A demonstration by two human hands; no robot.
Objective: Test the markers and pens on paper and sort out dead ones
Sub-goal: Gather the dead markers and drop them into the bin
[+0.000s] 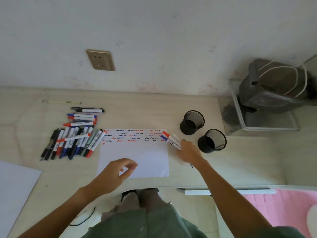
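Note:
A white sheet of paper (135, 155) lies on the desk, with rows of black, red and blue squiggles across its top. Left of it lies a pile of several markers and pens (72, 141), with a few more markers (82, 117) behind them. At the paper's right edge rest a red-capped and a blue-capped marker (169, 138). My right hand (188, 152) lies on their near ends, fingers around them. My left hand (118, 170) hovers over the paper's lower part, fingers loosely curled, holding nothing.
Two black mesh pen cups (192, 121) (211, 140) stand right of the paper. A clear bin (264, 127) with a grey bag sits at the far right. Another white sheet (15, 189) lies at the left edge. A wall socket (100, 60) is behind the desk.

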